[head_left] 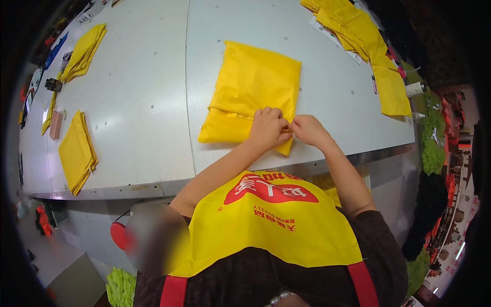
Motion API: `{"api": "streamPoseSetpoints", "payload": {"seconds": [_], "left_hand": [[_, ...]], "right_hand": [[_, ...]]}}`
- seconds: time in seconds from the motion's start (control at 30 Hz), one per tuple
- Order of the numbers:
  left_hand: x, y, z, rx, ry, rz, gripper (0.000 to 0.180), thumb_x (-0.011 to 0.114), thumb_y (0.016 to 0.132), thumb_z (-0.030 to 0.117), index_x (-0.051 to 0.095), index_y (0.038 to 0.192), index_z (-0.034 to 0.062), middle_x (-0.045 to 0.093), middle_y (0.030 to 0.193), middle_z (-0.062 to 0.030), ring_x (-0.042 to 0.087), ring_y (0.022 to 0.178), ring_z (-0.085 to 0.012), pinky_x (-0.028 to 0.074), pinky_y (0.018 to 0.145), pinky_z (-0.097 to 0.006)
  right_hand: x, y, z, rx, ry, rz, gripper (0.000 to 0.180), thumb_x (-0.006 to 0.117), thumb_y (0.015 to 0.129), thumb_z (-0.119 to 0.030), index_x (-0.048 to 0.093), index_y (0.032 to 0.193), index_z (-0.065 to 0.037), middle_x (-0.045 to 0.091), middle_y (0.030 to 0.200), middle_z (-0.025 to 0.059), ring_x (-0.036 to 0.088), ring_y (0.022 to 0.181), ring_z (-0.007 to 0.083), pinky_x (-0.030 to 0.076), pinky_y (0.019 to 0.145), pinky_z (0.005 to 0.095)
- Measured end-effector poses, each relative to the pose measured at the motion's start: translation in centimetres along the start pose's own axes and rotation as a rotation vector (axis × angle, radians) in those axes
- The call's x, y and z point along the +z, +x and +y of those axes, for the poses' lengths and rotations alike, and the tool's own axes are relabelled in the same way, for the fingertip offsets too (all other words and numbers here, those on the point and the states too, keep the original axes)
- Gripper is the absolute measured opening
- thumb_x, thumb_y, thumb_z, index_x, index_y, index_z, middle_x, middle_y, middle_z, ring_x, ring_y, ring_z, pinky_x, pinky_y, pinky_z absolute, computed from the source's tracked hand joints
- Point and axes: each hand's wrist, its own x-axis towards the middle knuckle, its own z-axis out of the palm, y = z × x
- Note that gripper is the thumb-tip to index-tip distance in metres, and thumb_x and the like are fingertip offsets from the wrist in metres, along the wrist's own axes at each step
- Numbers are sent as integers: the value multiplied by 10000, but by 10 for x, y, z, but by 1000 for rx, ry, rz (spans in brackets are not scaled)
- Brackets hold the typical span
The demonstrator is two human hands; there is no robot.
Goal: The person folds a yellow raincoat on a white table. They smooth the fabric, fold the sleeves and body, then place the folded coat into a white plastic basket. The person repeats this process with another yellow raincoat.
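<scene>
A folded piece of yellow cloth (255, 77) lies on the pale worktable in front of me, with a folded-over band along its near side. My left hand (268, 129) rests on its near right part, fingers curled down and gripping the fabric. Close beside it, my right hand (309, 131) pinches the cloth's right edge between thumb and fingers. The fingertips of both hands nearly meet there. Exactly what lies between them is too small to make out. A corner of the cloth hangs toward the table's front edge, below the hands.
Folded yellow cloths (77, 153) lie at the left, with another stack (87, 51) behind them. A small pinkish block (56, 125) stands nearby. Long yellow cloths (353, 30) are heaped at the far right, near a white spool (415, 89). The table's metal edge (312, 167) runs before me.
</scene>
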Motion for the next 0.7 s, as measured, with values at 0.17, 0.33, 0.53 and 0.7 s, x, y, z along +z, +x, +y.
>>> {"api": "streamPoseSetpoints", "payload": {"seconds": [0.17,0.33,0.53,0.7], "left_hand": [[6,3,-3,-62,-143,106,168,711,599,238,647,650,91,607,755,-57,554,753,-249,410,691,-373],[10,4,5,-4,-56,177,139,694,626,198,637,639,71,620,765,-71,563,748,-262,429,666,-384],[1,13,16,-58,7,-18,135,667,674,190,649,659,57,624,777,-91,573,746,-284,448,667,-396],[-1,16,19,-113,70,-67,152,644,698,186,641,666,38,625,786,-105,577,730,-295,469,663,-397]], "right_hand": [[14,5,13,-12,158,48,265,536,828,-241,585,747,7,607,701,145,568,653,269,456,600,351],[17,-13,17,-210,99,171,225,547,863,-208,583,783,-1,608,699,64,521,594,146,438,568,281],[42,-17,51,-109,747,248,234,555,875,-255,601,893,-27,614,788,19,550,622,112,426,543,245],[53,-16,45,219,1092,2,207,572,876,-258,602,925,-59,597,768,-2,508,588,53,392,499,182]]}}
